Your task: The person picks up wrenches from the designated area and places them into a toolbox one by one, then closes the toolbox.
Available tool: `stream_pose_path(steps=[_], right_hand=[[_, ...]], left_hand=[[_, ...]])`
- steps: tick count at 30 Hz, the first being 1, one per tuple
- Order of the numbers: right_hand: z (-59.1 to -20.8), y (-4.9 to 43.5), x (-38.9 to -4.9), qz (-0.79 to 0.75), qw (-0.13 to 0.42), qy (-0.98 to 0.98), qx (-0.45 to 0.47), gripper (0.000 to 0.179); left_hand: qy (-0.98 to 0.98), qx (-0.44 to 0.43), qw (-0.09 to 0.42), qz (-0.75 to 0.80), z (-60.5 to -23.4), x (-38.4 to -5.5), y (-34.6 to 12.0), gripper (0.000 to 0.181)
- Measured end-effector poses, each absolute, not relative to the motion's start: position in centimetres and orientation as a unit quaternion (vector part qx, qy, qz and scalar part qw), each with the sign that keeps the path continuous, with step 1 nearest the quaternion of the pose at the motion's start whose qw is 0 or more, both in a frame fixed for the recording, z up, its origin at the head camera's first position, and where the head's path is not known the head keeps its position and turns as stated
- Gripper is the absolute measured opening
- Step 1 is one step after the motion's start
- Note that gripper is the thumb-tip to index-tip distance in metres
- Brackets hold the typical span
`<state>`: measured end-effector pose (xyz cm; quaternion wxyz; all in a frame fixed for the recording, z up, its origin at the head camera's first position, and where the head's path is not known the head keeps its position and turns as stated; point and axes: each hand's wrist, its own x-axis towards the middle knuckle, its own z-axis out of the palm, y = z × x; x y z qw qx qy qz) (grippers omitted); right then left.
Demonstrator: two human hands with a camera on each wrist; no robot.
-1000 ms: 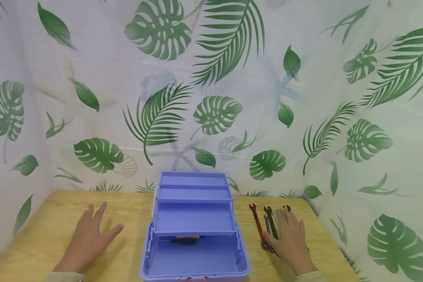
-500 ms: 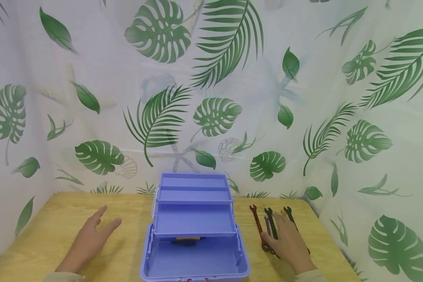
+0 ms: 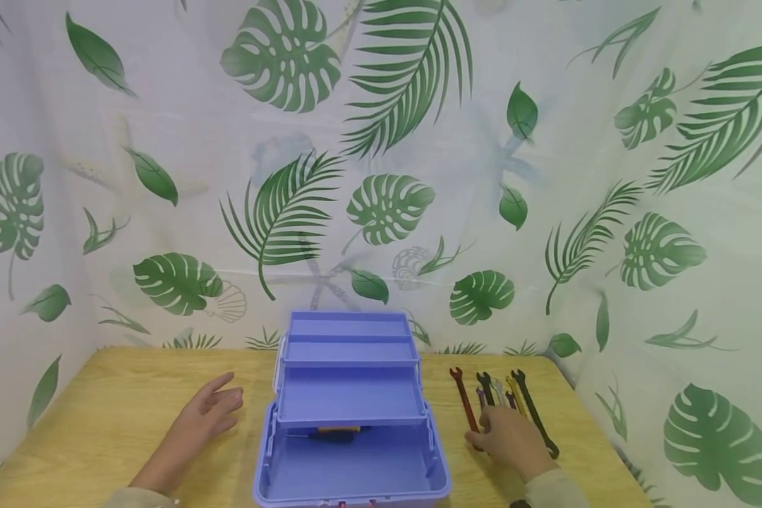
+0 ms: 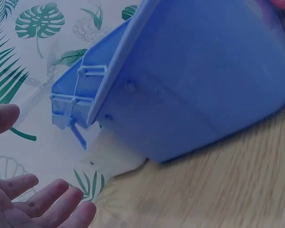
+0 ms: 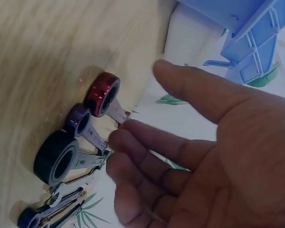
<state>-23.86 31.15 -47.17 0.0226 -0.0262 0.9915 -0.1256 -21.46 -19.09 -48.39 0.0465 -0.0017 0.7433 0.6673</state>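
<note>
My right hand is over a row of combination wrenches lying on the table. In the right wrist view its thumb stands apart from loosely bent fingers, with no tool between them. Nearest to it are the red wrench, the purple wrench and a larger black wrench. In the head view the hand covers the lower ends of several wrenches; a yellow wrench and another black wrench show to its right. Left of the blue toolbox, my left hand hovers with relaxed fingers, holding nothing.
The toolbox stands with its stepped trays raised at the back. Inside lie a dark-handled screwdriver and a yellow-and-black handle. Behind the wooden table hangs a leaf-patterned sheet.
My right hand has drawn back towards me and its fingers have bent, uncovering more of the wrenches' far ends. My left hand has moved right, towards the toolbox, its fingers less spread.
</note>
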Motion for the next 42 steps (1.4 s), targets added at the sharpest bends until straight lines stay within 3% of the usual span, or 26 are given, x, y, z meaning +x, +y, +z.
stream_pose_path(steps=[8,19,28,42], right_hand=[[-47.5,30.7,-23.5,-0.118,0.041,0.992,0.004,0.031],[-48.0,31.2,-23.3,-0.123,0.018,0.992,0.010,0.035],[-48.3,31.2,-23.8,-0.105,0.016,0.994,-0.027,0.017],[-48.4,31.1,-24.2,-0.135,0.039,0.990,0.016,0.015]], left_hand=[[0.715,0.011,0.045,0.698,-48.9,-22.2,-15.7,0.063],[0.766,-0.008,0.099,0.635,-49.7,-22.5,-13.4,0.096],[0.784,-0.013,0.109,0.611,-49.2,-22.5,-13.4,0.090],[0.769,0.024,0.125,0.626,-48.8,-22.3,-14.4,0.085]])
